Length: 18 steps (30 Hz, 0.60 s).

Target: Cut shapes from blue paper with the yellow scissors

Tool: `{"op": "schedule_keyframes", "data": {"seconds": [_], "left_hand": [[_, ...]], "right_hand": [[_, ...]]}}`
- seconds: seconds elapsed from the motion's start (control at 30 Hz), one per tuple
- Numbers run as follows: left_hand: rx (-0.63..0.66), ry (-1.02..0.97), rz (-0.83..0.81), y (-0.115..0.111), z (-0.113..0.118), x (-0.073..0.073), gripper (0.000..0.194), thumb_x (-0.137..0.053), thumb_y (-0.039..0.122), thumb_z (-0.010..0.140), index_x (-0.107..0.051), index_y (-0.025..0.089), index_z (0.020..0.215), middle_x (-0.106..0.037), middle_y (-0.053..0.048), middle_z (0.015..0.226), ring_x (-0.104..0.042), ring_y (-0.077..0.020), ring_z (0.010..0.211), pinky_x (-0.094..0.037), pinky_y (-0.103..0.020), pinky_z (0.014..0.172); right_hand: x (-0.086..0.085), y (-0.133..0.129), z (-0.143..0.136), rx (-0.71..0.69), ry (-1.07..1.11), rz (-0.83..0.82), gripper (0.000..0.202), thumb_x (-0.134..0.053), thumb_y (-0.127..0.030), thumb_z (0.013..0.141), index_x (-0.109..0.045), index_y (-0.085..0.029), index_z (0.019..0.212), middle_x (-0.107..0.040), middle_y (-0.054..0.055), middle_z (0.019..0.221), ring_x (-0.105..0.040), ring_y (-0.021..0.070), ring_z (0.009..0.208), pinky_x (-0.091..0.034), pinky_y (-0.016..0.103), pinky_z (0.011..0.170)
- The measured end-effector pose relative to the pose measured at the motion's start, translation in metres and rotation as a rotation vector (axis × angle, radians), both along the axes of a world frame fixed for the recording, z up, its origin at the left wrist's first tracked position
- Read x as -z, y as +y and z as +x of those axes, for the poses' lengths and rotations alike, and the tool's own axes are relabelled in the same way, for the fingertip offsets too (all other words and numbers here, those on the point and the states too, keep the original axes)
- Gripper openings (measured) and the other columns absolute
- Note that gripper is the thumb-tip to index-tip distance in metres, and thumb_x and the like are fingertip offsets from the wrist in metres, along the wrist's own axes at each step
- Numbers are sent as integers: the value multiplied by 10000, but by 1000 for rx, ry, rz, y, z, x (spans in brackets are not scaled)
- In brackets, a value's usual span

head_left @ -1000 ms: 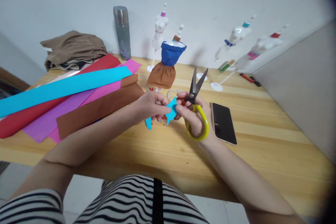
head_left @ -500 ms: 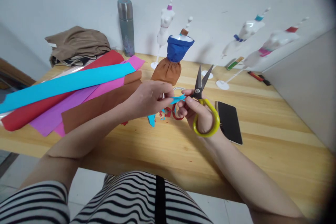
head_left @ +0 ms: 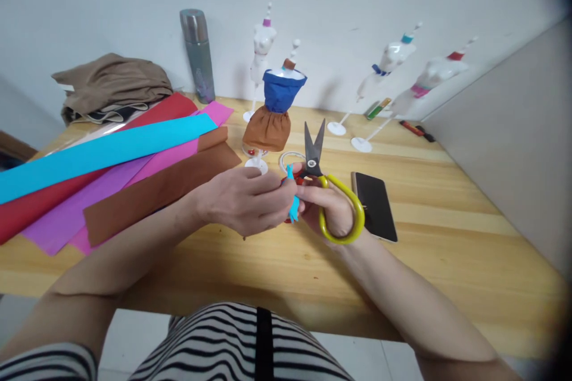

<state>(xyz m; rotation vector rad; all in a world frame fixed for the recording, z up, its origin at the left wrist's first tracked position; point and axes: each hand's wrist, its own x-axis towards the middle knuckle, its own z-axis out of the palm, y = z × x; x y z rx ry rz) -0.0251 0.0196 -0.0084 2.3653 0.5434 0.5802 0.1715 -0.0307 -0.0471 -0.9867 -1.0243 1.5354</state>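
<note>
My left hand (head_left: 250, 199) is closed, its fingertips pinching a small light-blue piece of thin material (head_left: 294, 208). I cannot tell whether it is paper or cloth. My right hand (head_left: 333, 205) meets it from the other side, thumb and fingers on the same piece. Scissors (head_left: 314, 158) hang on the right hand, blades parted and pointing away from me, the yellow handle loop around the base of the thumb. Something red shows between the hands, mostly hidden. Just beyond stands a small white mannequin with a blue top (head_left: 282, 92) and a brown gathered skirt (head_left: 268, 130).
Coloured sheets (head_left: 107, 149) lie piled at left, before folded brown cloth (head_left: 114, 86) and a grey flask (head_left: 199, 59). More mannequins stand at the back, one at far right (head_left: 438, 71). A phone (head_left: 374, 205) lies right of my hands. A white ring (head_left: 290, 162) lies beyond them.
The light-blue piece has turned from lying crosswise to nearly upright between my fingers. My left hand has rolled over, its back now facing up. The view has shifted slightly.
</note>
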Motion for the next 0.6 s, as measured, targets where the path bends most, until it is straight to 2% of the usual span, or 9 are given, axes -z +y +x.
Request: {"op": "schedule_keyframes", "data": {"seconds": [0.07, 0.17, 0.27, 0.33, 0.37, 0.43, 0.47, 0.53, 0.6], "left_hand": [[-56, -5, -40, 3, -2, 6, 80, -766, 285, 854, -723, 289, 786, -823, -107, 1022, -726, -268, 975, -534, -353, 785], [-167, -86, 25, 8, -3, 16, 64, -768, 331, 851, -775, 283, 893, -834, -110, 1077, -720, -252, 931, -556, -355, 837], [-407, -274, 52, 7, 3, 22, 111, -735, 353, 868, -788, 259, 896, -825, -99, 1022, -714, -221, 895, -573, -336, 877], [-576, -344, -116, 2, 9, 21, 145, -726, 362, 868, -773, 225, 870, -792, -77, 905, -691, -182, 792, -573, -291, 777], [-587, -355, -286, -1, 13, 20, 194, -726, 396, 868, -762, 206, 844, -755, -58, 800, -662, -162, 696, -554, -266, 678], [-428, -292, -665, -7, 19, 17, 339, -734, 506, 864, -742, 177, 780, -685, -31, 651, -602, -134, 545, -490, -236, 525], [-367, -276, -795, -10, 22, 15, 367, -762, 525, 832, -727, 170, 745, -661, -21, 607, -574, -121, 502, -457, -222, 479], [-328, -264, -921, -13, 25, 12, 317, -817, 449, 760, -691, 168, 683, -640, -6, 557, -546, -101, 470, -424, -196, 443], [-365, -265, -943, -14, 26, 11, 226, -805, 305, 729, -651, 172, 629, -633, 6, 526, -541, -86, 463, -422, -176, 445]], "right_hand": [[-1, 0, -1, 15, -22, 16, 380, -897, -423, 683, -650, -252, 916, -515, -99, 539, -504, 122, 430, -494, 279, 432], [-3, 1, -1, 134, -64, 66, 376, -884, -344, 648, -674, -252, 946, -542, -92, 605, -515, 111, 449, -476, 267, 437], [-6, 0, 3, 235, -118, 135, 375, -886, -289, 650, -685, -263, 966, -579, -71, 674, -539, 122, 509, -491, 283, 478], [-8, -1, 5, 261, -153, 182, 365, -905, -306, 674, -695, -270, 970, -592, -53, 704, -540, 136, 560, -499, 300, 505], [-9, -1, 6, 269, -169, 202, 365, -919, -322, 684, -700, -273, 972, -598, -45, 718, -536, 140, 579, -501, 308, 520], [-10, -2, 7, 276, -189, 223, 374, -947, -336, 691, -705, -271, 968, -609, -36, 733, -537, 143, 603, -503, 317, 547], [-11, -2, 7, 279, -190, 225, 385, -961, -334, 685, -707, -269, 967, -616, -34, 738, -539, 141, 608, -501, 317, 558], [-11, -2, 6, 282, -187, 220, 401, -977, -320, 668, -709, -264, 962, -626, -36, 734, -541, 137, 607, -496, 314, 561], [-10, -2, 4, 283, -196, 218, 398, -977, -310, 662, -711, -263, 954, -624, -42, 720, -537, 135, 596, -494, 308, 547]]}}
